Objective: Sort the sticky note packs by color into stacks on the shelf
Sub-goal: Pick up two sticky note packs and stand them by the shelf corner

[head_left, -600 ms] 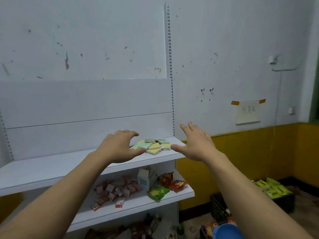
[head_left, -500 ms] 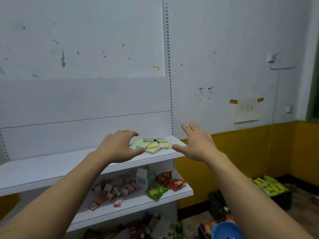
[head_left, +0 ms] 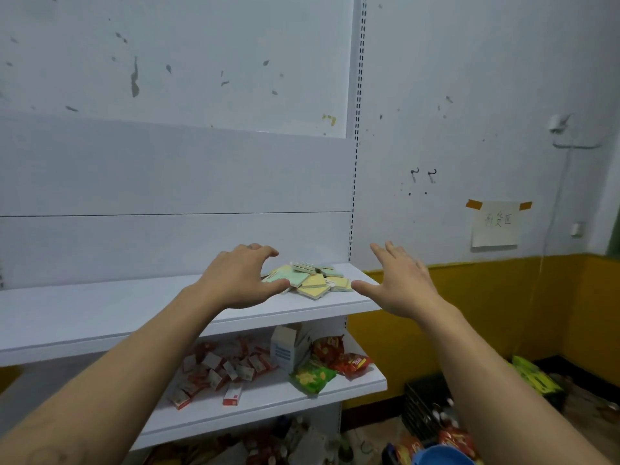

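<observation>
The sticky note packs [head_left: 312, 280] lie mixed and unsorted at the right end of the shelf [head_left: 100, 313]. The left hand [head_left: 240, 280], fingers loosely bent, and the right hand [head_left: 399, 283], fingers spread wide, hover on either side of them, empty. The next move, I think, is to pinch one top pack.

Green and pale yellow sticky note packs [head_left: 310, 278] lie mixed on a white shelf [head_left: 100, 317]; red and green snack bags [head_left: 330, 364] below; wall band [head_left: 469, 307] mustard yellow
</observation>
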### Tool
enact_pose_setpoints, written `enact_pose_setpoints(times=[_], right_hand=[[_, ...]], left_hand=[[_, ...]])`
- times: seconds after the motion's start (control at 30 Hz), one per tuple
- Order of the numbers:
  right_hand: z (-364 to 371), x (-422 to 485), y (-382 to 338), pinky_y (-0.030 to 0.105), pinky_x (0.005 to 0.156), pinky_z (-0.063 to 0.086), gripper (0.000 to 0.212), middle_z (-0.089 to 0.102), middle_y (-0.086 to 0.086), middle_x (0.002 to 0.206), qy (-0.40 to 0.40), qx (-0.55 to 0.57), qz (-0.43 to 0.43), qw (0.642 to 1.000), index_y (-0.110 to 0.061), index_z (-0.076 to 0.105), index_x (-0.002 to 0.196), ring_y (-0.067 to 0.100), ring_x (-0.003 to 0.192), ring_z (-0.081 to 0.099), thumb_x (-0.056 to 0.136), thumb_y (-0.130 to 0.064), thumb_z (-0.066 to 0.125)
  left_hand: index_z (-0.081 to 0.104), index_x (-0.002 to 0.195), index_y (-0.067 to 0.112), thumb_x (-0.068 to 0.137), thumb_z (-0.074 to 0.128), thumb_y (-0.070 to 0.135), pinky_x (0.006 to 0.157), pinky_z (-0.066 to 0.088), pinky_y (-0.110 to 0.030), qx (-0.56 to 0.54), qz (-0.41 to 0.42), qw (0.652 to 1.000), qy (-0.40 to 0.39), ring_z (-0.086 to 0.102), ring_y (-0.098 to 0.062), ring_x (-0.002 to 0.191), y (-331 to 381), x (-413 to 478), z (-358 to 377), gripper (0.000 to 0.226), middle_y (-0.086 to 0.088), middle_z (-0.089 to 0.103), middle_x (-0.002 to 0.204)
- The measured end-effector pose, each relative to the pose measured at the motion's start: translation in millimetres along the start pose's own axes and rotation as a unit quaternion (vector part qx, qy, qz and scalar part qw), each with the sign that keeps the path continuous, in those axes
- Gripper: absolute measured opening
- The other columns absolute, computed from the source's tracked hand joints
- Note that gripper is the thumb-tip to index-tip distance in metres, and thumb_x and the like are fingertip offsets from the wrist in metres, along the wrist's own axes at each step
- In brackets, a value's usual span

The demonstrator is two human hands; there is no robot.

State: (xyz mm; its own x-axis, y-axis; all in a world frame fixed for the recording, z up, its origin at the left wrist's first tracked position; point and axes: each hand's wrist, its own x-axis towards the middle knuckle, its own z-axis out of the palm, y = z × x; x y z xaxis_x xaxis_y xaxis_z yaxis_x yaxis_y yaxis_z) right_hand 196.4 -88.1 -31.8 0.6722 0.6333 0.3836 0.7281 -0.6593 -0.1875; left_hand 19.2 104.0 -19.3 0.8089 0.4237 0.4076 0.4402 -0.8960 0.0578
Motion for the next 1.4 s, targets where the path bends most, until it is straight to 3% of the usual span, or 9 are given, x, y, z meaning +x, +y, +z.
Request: enact_pose_setpoints(times=[0.4, 0.7, 1.07, 1.4], right_hand=[[44, 70, -96, 0.049, 0.119, 0.013, 0.083, 0.006, 0.001, 0.162, -0.028, -0.046, 0.008, 0.999, -0.028, 0.011, 0.153, 0.022, 0.149, 0.008, 0.088, -0.061, 0.050], [85, 105, -117, 0.047, 0.119, 0.015, 0.082, 0.010, 0.001, 0.162, -0.052, -0.087, 0.022, 0.995, -0.028, 0.013, 0.153, 0.022, 0.148, 0.013, 0.088, -0.061, 0.051], [133, 162, -75, 0.047, 0.118, 0.017, 0.082, 0.014, 0.001, 0.161, -0.048, -0.076, 0.038, 0.995, -0.028, 0.015, 0.152, 0.022, 0.147, 0.017, 0.087, -0.062, 0.051], [170, 256, 19, 0.043, 0.118, 0.019, 0.080, 0.015, 0.002, 0.161, -0.046, 0.010, 0.056, 0.997, -0.025, 0.017, 0.152, 0.018, 0.148, 0.015, 0.088, -0.058, 0.052]], left_hand=[[0.036, 0.143, 0.030, 0.085, 0.049, 0.063, 0.107, 0.034, -0.038, -0.071, -0.023, 0.997, -0.008, 0.038, -0.015, 0.134, -144, 33, 43, 0.068, 0.008, 0.040, 0.148], [0.035, 0.143, 0.030, 0.085, 0.050, 0.062, 0.106, 0.036, -0.038, -0.107, -0.022, 0.994, -0.016, 0.036, -0.015, 0.135, -190, 56, 82, 0.068, 0.010, 0.039, 0.149], [0.037, 0.142, 0.030, 0.085, 0.051, 0.061, 0.104, 0.038, -0.038, -0.117, -0.012, 0.993, -0.026, 0.039, -0.015, 0.133, -183, 122, 131, 0.067, 0.008, 0.041, 0.147], [0.041, 0.140, 0.030, 0.084, 0.053, 0.061, 0.105, 0.036, -0.038, -0.061, -0.008, 0.997, -0.046, 0.039, -0.017, 0.133, -142, 245, 174, 0.065, 0.007, 0.042, 0.146]])
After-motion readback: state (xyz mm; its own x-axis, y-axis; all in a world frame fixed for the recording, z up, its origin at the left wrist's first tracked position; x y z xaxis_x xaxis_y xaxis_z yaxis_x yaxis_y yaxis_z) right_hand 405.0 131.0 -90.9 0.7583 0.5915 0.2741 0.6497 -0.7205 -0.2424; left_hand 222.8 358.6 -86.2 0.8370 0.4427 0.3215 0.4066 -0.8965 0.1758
